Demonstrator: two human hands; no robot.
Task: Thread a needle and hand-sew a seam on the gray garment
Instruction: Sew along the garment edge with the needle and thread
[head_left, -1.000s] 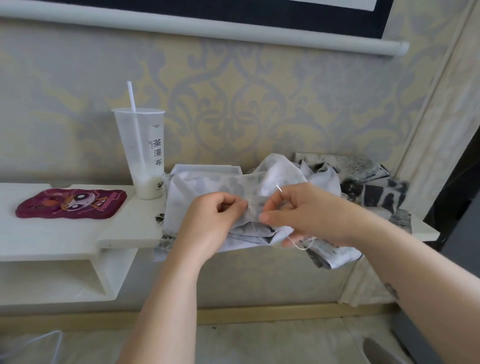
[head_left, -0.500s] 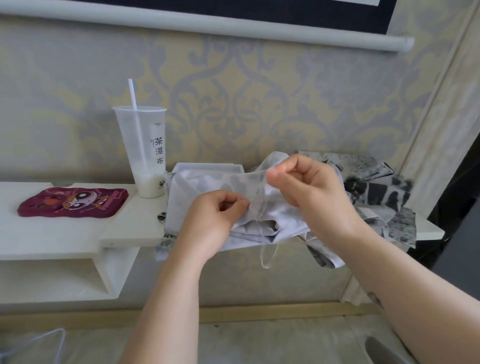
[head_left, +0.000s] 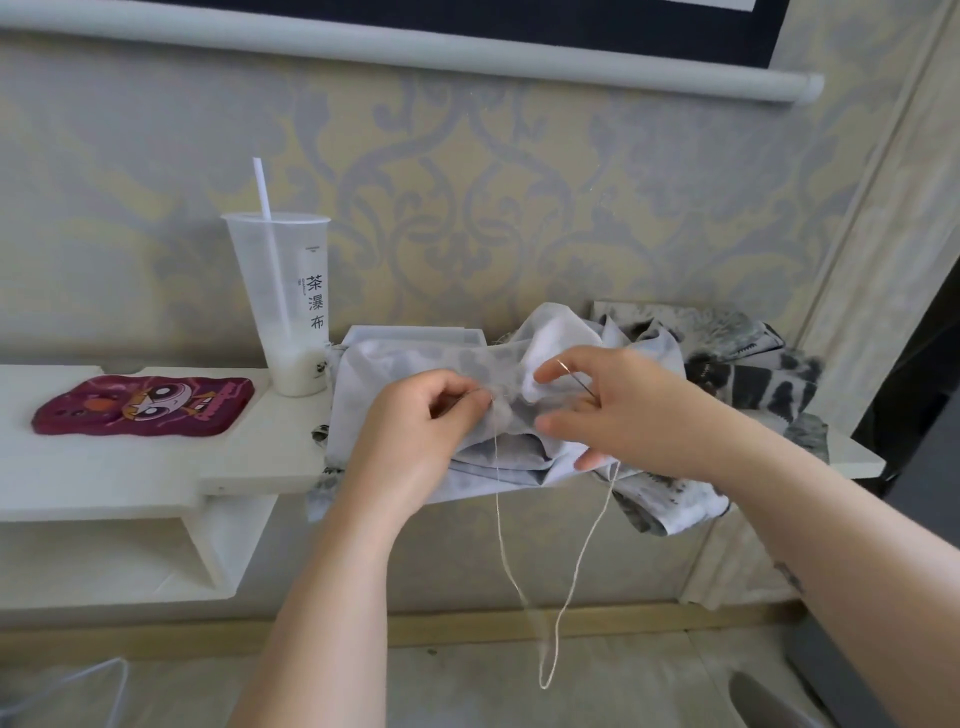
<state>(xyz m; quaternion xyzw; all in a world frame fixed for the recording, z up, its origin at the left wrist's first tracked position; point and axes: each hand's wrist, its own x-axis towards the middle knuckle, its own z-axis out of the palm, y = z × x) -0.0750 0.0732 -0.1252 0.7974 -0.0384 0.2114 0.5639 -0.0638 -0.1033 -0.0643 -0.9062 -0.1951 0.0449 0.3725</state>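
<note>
Head view: one cup (head_left: 283, 306), one straw (head_left: 262, 187), one maroon pad (head_left: 145, 408) on white shelf (head_left: 104, 467), left of work. Gray garment (head_left: 395, 374) bunched at shelf edge, both my hands covering its middle. My left hand (head_left: 415, 421) pinches fold; my right hand (head_left: 628, 410) pinches one needle (head_left: 576, 378), one thread (head_left: 498, 517) loop hanging.

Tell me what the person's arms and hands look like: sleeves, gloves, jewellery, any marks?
No sleeves, gloves, rings or watch show. The left hand and right hand are bare; the left forearm and right forearm are uncovered to the frame's edge. A small dark mark sits on the right forearm, too blurred to read.
</note>
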